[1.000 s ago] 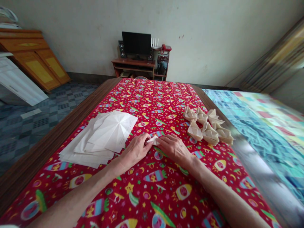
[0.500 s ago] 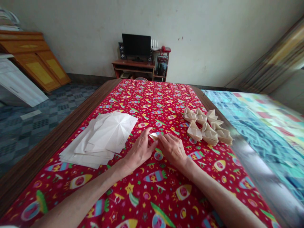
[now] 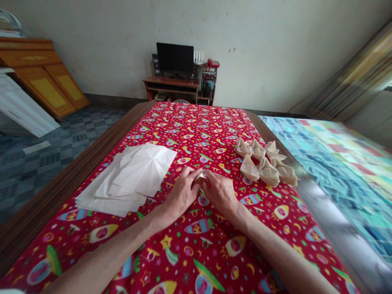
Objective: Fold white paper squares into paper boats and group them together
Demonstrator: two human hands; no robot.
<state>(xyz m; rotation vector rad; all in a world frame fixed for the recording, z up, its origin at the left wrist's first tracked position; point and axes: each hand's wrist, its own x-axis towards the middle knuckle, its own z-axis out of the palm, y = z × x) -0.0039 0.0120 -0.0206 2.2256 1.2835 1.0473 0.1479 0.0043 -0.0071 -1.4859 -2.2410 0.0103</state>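
Note:
A small folded piece of white paper is pinched between my two hands over the middle of the red cloth. My left hand grips its left side with thumb and fingers closed. From the other side my right hand grips it too, fingers curled in. Most of the folded paper is hidden behind the fingers. Left of my hands lies a fanned pile of creased white paper sheets. Several stacked folded paper shapes with pointed tips sit to the right, apart from my hands.
A red patterned cloth covers the table, whose brown wooden edge shows on the left. A bed with a blue, patterned cover adjoins on the right. Beyond the table stand a desk with a monitor and a wooden cabinet.
My left hand's fingers, spread beside the paper before, have closed on it. Both hands are now drawn together around the folded paper.

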